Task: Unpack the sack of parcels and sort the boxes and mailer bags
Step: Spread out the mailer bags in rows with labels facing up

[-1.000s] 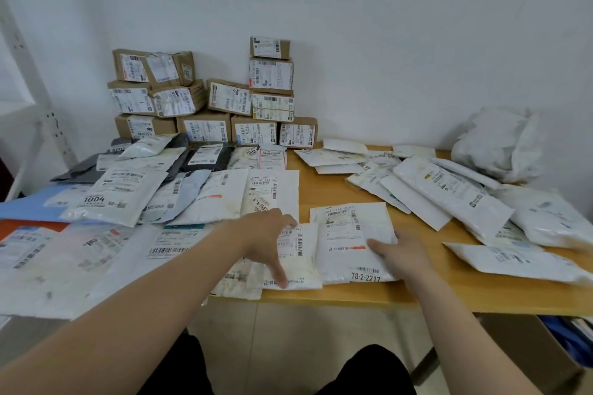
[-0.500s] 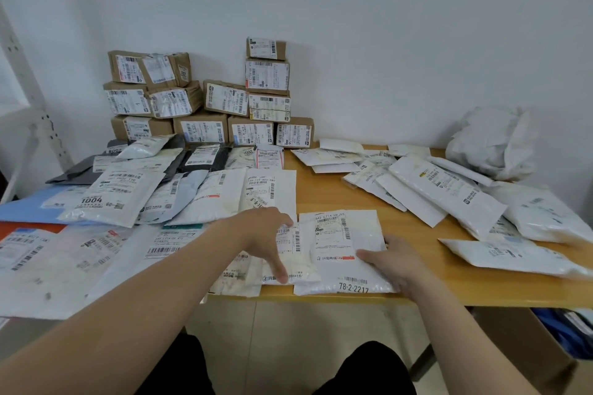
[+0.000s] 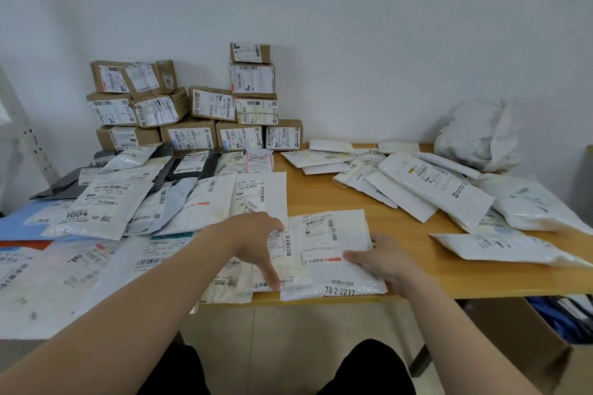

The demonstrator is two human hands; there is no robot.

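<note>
A white mailer bag marked 78-2-2217 (image 3: 333,266) lies at the table's front edge. My right hand (image 3: 380,258) rests on its right edge, thumb stretched across the top. My left hand (image 3: 256,240) presses with straight, spread fingers on a smaller white mailer (image 3: 288,269) that overlaps the bigger one's left side. Rows of white, grey and black mailer bags (image 3: 102,212) cover the table's left half. Brown cardboard boxes (image 3: 192,112) are stacked against the wall behind them. The crumpled white sack (image 3: 478,135) sits at the back right.
A loose spread of white mailers (image 3: 436,183) fills the right side of the wooden table (image 3: 324,196), with one (image 3: 500,247) near the front right edge. A cardboard carton (image 3: 545,340) stands on the floor at the right. A white rack post (image 3: 19,125) rises at the left.
My right hand has slid the 78-2-2217 mailer to the left, until it tucks under the small mailer beneath my left hand. My left hand has stayed in place.
</note>
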